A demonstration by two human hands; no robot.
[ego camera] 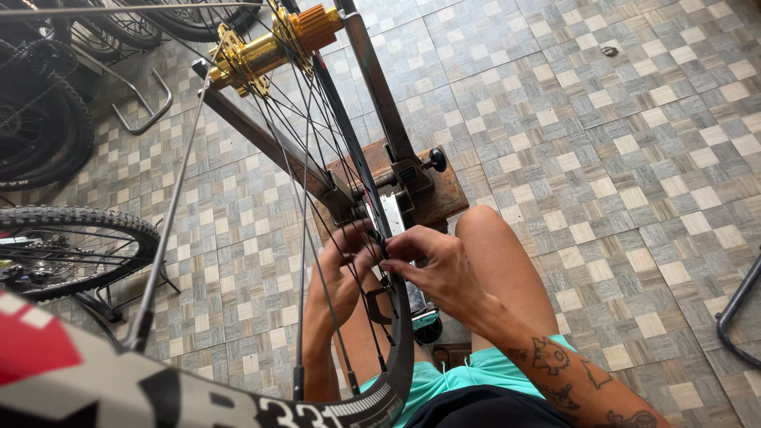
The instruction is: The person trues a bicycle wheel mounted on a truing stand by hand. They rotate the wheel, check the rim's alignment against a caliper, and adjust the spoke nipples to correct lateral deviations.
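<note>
Hands meet at black rim (396, 349) between them; right hand (434, 265) half-closed, fingertips pinching a spoke (372, 238); left hand (342, 273) curled behind spokes, grip unclear; gold hub (265, 49) well above.

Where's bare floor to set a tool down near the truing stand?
Bare tiled floor right of the truing stand and right knee. Smaller patch between the knobby tyre and the spokes. Crowded at the rim, where both hands work.
</note>
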